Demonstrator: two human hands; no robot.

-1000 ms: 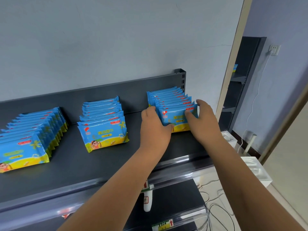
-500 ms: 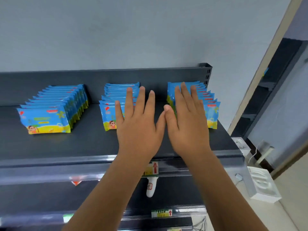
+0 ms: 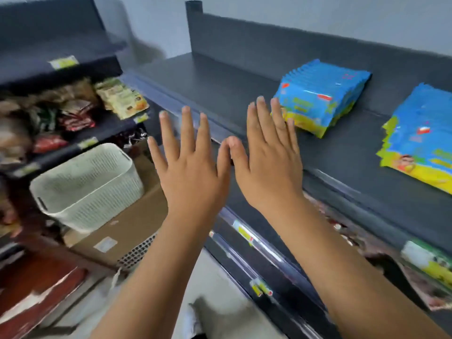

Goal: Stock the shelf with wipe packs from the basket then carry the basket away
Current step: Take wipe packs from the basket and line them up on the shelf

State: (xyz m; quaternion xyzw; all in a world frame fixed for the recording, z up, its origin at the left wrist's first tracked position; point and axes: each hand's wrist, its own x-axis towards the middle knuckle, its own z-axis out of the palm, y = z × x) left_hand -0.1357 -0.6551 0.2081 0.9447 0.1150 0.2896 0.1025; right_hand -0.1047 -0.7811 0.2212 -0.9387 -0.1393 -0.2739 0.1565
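Both hands, left [image 3: 189, 172] and right [image 3: 265, 165], are spread flat and empty, thumbs nearly touching, in front of the shelf [image 3: 220, 89] bearing two rows of packs [image 3: 320, 96], while the basket [image 3: 88, 184] sits on a box [image 3: 127, 228] at lower left.

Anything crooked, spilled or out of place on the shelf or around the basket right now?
Nothing stands out. Two rows of wipe packs stand tidy on the shelf; the basket sits upright on a cardboard box.
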